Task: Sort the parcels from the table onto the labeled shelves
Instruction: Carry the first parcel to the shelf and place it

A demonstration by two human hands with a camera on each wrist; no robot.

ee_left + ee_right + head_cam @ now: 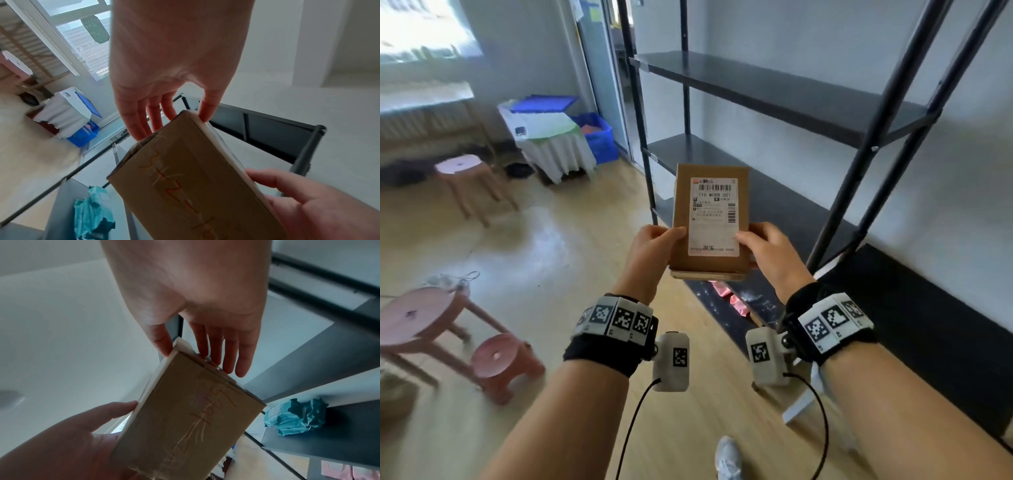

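Observation:
I hold a flat brown cardboard parcel (710,219) in front of me, its white shipping label (714,216) facing up. My left hand (667,236) pinches its near left corner, thumb on top and fingers below. At the near right corner my right hand (748,240) pinches it the same way. From the left wrist, the left hand (180,116) clasps the parcel (185,186), whose underside bears orange writing. The right wrist view has the right hand (189,352) on the same parcel (191,410). The black metal shelf unit (774,202) stands just beyond the parcel.
A higher shelf board (774,92) is bare. Pink parcels (726,294) lie on the lowest board, and a crumpled teal bag (296,417) sits on another board. Pink stools (503,359) and a round pink table (417,315) stand on the left, with a blue bin (599,137) by the far door.

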